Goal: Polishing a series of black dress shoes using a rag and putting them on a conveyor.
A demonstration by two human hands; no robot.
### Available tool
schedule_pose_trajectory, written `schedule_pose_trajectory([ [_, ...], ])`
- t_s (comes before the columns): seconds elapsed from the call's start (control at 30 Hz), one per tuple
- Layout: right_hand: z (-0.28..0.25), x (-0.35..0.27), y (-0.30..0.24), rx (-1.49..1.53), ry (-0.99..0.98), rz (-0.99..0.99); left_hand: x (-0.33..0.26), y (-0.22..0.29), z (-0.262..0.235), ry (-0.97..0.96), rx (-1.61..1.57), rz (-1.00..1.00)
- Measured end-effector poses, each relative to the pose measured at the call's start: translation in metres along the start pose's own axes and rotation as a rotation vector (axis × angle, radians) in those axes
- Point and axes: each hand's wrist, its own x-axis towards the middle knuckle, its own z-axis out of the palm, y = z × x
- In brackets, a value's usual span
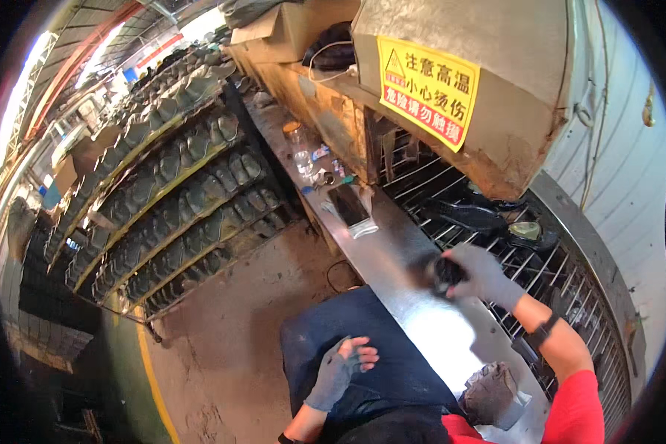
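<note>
My right hand (485,275), in a grey glove with bare fingertips, grips a small dark rounded object (448,274) above the metal bench top (403,259). Blur hides its exact kind. Over my dark trousers, my left hand (345,366), in a similar glove, hangs with its fingers loosely apart and nothing in them. Black shoe-like pieces (466,215) lie on the barred metal rack (562,285) just beyond my right hand. Close to my body, a crumpled dark grey-brown cloth-like bundle (490,392) rests on the bench.
A metal hood (488,44) with a yellow warning label overhangs the rack. Farther along the bench are a phone (348,206) and a clear jar with an orange lid (294,135). At left, a tiered shelf cart (177,177) holds many grey shoe-shaped pieces.
</note>
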Motion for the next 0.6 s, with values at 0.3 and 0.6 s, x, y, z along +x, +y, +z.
schedule_pose_trajectory([
  [0.3,-0.033,0.038,0.077,-0.351,0.309,-0.216,0.006,0.023,0.034,0.001,-0.077,-0.037],
  [0.6,-0.001,-0.073,0.192,-0.716,0.194,0.453,-0.033,-0.029,0.011,0.113,0.109,-0.05],
])
